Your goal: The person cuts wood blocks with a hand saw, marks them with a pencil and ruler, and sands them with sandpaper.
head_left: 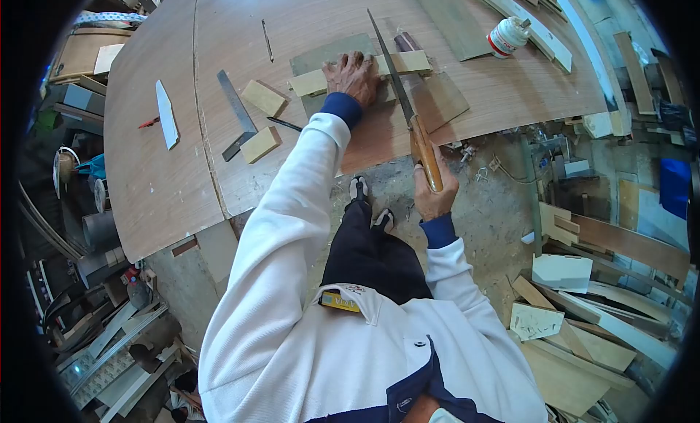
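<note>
My left hand (351, 77) bears down on a pale wooden strip (306, 83), its fingers bent over the far edge. Under the strip lie flat boards, one greyish (354, 46) and one brown (446, 102). In my right hand (436, 196) is the wooden handle of a handsaw (394, 72), its fingers wrapped round it. The blade points away from me and crosses over the strip, just right of my left hand. A dark reddish-brown piece (406, 40) lies beyond the strip, beside the blade.
Left of the strip lie two short wood blocks (264, 97), a try square (237, 110) and a white blade-like piece (166, 113). A white bottle (508, 37) stands at the table's (153, 197) far right, near long boards (452, 18). Offcuts (561, 273) crowd the floor at right.
</note>
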`<state>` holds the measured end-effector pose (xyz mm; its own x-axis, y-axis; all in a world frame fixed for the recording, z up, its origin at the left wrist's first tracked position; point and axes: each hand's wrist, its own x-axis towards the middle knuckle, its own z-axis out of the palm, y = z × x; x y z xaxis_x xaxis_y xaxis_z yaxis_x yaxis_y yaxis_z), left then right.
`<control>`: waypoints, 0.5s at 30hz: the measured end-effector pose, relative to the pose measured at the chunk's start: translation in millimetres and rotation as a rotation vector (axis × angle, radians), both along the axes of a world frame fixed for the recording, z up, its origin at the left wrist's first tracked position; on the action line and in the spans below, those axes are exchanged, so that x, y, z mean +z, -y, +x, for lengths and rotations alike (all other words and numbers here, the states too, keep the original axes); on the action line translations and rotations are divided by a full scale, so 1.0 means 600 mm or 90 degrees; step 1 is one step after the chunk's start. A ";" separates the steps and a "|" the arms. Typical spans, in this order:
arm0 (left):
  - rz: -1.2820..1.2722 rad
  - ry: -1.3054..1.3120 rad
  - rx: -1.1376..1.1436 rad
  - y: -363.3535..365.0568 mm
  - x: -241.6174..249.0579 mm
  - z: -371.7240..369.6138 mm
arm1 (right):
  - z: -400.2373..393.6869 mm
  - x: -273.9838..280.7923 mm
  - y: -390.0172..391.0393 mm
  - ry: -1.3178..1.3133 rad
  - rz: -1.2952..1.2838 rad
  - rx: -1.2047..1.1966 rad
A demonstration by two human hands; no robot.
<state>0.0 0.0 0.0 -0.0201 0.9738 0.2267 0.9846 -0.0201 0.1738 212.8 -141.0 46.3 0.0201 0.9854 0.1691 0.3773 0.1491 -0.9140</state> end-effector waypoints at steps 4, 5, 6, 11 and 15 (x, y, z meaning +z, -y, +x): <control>0.060 -0.024 0.013 0.013 -0.004 -0.002 | 0.007 0.013 0.030 0.016 -0.015 0.002; 0.065 -0.015 0.003 0.009 -0.006 0.000 | 0.016 0.015 0.038 0.042 0.013 0.007; 0.067 -0.011 0.000 0.003 -0.005 0.001 | 0.027 0.011 0.047 0.045 0.014 0.003; 0.079 0.010 -0.034 0.001 -0.005 -0.008 | 0.058 0.022 0.114 0.057 -0.015 -0.003; 0.066 -0.006 -0.031 -0.001 0.002 -0.009 | 0.053 0.023 0.102 0.046 -0.002 0.003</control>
<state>-5.4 0.7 1.4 0.0295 0.9450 0.3258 0.9837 -0.0854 0.1585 244.4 -202.1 60.3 0.0034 0.9861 0.1664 0.4423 0.1477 -0.8846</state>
